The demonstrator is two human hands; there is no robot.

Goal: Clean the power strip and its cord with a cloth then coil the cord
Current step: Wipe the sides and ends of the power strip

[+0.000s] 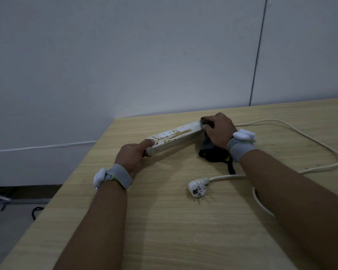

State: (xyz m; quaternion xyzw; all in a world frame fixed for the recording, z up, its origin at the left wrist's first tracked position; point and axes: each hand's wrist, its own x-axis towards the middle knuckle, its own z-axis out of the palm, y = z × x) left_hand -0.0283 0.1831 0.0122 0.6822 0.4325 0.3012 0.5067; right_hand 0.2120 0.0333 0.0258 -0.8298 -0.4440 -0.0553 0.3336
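Observation:
A white power strip lies slantwise on the wooden table, its upper face stained brown. My left hand grips its near left end, thumb on top. My right hand presses a dark grey cloth against the strip's far right end; the cloth hangs down under my palm onto the table. The white cord leaves that end, loops right and comes back under my right forearm to the white plug, which lies on the table in front of me.
The table's left edge runs diagonally, with floor and a black cable below. A grey-white wall stands right behind the table. A thin white cable runs along the wall at left. Both wrists carry grey straps with white devices.

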